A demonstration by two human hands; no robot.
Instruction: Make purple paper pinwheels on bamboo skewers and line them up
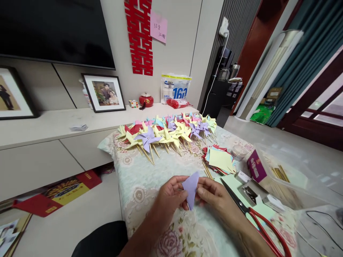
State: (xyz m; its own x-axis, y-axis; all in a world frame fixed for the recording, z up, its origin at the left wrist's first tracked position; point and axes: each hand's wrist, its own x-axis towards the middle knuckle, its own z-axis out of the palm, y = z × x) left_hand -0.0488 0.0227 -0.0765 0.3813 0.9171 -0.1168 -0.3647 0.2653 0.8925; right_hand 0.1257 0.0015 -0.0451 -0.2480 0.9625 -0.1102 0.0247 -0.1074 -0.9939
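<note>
Over the bench [160, 169], nr its near edge: L hand [171, 194] pinches the purple paper [190, 189], thumb in front, R hand [214, 194] pinches its other side, prob. so it won't slip. Red scissors [242, 207] lie nr the near R corner, handles this way, prob. for quick grabs. Paper pile [221, 160] sits farther, toward R edge. Pinwheels [148, 138] crowd the far edge, prob. b/c it leaves room.

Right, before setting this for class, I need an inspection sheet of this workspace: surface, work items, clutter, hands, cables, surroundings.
Surface: floral tablecloth, partly covered.
Work items: purple paper; pinwheels at the far end; paper stack; scissors, right.
Clutter: plastic bin with sticks; small boxes.
Hands: left hand pinches purple paper; right hand at its edge, grip unclear.
Cables: white cable by the wall; dark cable, lower right.
Surroundings: television; cabinet.
</note>
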